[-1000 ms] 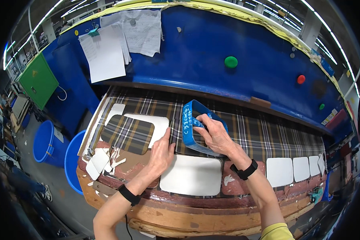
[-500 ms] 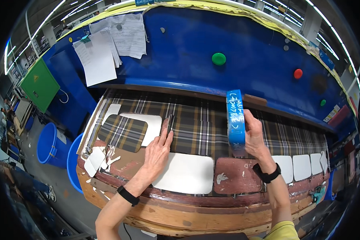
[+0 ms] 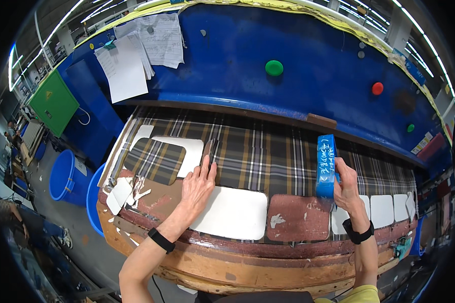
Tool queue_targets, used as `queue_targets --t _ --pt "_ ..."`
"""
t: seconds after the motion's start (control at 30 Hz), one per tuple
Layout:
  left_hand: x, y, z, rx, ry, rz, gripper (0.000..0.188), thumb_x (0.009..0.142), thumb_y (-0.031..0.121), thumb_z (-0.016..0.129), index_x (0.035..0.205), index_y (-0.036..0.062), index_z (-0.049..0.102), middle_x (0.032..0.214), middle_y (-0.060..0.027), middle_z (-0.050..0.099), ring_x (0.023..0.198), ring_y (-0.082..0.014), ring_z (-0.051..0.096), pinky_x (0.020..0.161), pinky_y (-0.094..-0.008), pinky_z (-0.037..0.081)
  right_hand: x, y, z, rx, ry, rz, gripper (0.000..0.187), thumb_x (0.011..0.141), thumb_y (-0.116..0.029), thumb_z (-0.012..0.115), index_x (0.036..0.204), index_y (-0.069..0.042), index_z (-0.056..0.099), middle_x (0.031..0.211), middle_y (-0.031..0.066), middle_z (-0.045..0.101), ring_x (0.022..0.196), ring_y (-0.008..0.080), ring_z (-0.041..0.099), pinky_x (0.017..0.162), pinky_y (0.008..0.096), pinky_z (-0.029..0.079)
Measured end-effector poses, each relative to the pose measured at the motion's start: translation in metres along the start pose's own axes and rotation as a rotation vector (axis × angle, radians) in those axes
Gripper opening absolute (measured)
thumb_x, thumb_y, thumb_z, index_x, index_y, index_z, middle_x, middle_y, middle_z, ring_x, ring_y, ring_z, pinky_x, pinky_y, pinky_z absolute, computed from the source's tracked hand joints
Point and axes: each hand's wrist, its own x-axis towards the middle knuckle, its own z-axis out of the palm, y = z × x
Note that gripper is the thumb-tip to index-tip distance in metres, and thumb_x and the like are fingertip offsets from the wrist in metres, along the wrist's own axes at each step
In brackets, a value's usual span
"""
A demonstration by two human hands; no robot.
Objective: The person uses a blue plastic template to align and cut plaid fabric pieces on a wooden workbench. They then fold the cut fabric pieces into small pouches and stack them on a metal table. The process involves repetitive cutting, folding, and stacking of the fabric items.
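Dark plaid fabric [image 3: 283, 166] covers the bed beneath a blue press. My left hand [image 3: 197, 189] lies on it with fingers stretched out, the fingertips at a narrow dark strip [image 3: 211, 149] beside a white shape. In my right hand [image 3: 350, 187] is a blue cutting die [image 3: 325, 166], held upright on its edge over the right part of the fabric; the fingers behind it are partly hidden. A rounded plaid piece [image 3: 156, 160] lies left of my left hand. Near my left wrist is a white rounded panel [image 3: 231, 213], with a bare reddish-brown rounded area [image 3: 298, 218] to its right.
Several white rounded shapes [image 3: 381, 210] line the front right. White scraps [image 3: 120, 196] lie at the left end. The blue press beam [image 3: 227, 60] spans the back, with green and red buttons [image 3: 377, 88] and clipped papers [image 3: 124, 73]. Blue bins [image 3: 61, 174] stand at the left.
My right hand has moved to the right with the cutting die, and slightly nearer to me. The left hand stays at about the same spot on the fabric.
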Motion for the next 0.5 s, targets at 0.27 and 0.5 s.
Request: queue_targets --t 0.27,0.5 --pt "0.0001 0.0005 0.0023 0.048 -0.013 0.017 0.059 0.071 -0.002 0.071 0.128 -0.0012 0.057 0.143 -0.0255 0.045 0.098 -0.0256 0.06 0.076 -0.0344 0.053 -0.0051 -0.0003 -0.0009 0.03 -0.008 0.008 0.022 0.087 0.003 0.052 0.109 0.004 0.054 0.093 0.0185 0.062 0.083 0.0342 0.065 0.074 0.0401 0.051" --pt "-0.0007 0.0009 0.0049 0.051 -0.033 0.015 0.06 0.069 -0.002 0.072 0.127 -0.0017 0.058 0.142 -0.0287 0.045 0.096 -0.0253 0.061 0.075 -0.0343 0.053 -0.0074 0.0015 0.0016 0.017 -0.029 0.011 0.024 0.085 0.003 0.052 0.11 0.005 0.054 0.093 0.0189 0.06 0.082 0.0346 0.064 0.074 0.0399 0.05"
